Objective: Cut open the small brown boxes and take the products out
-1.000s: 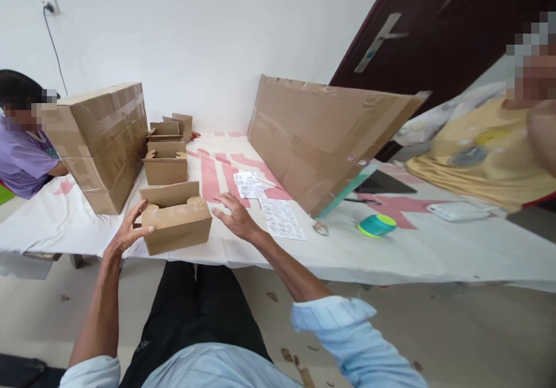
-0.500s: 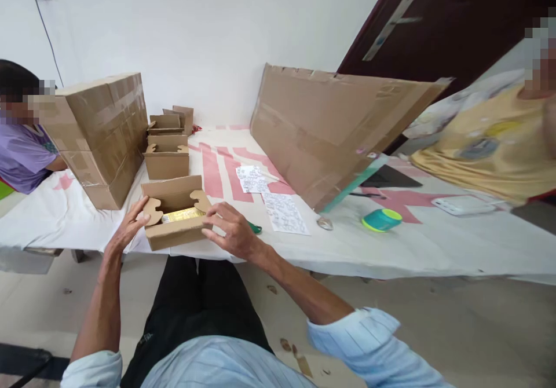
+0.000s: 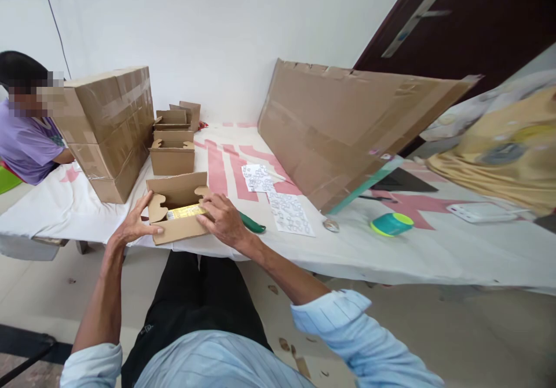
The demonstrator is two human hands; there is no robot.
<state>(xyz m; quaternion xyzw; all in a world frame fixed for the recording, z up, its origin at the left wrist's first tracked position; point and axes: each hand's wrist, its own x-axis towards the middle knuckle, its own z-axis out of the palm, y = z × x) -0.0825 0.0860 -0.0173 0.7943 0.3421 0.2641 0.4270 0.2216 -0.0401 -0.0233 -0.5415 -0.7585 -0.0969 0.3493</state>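
Note:
At the table's front edge stands a small open cardboard box (image 3: 182, 230), its lid raised at the back and its side flaps up. Inside lies a yellow printed packet (image 3: 187, 211), partly hidden by the front wall and my right hand. My left hand (image 3: 134, 226) grips the box's left end, thumb on the front wall and fingers along the side. With bent fingers, my right hand (image 3: 223, 219) holds the right front corner; its fingertips reach over the rim. Just right of that hand lies a curved dark green object (image 3: 252, 223), partly covered.
More open cardboard boxes (image 3: 172, 161) stand behind, beside stacked taped cartons (image 3: 117, 127). A large cardboard sheet (image 3: 347, 127) leans at the right. Printed papers (image 3: 291, 213), a clear tape roll (image 3: 330, 226) and a teal-yellow cylinder (image 3: 391, 224) lie on the table. People sit at both sides.
My left thumb has come down onto the box's front wall. My right hand has moved closer and taken hold of its right corner. The view has shifted slightly.

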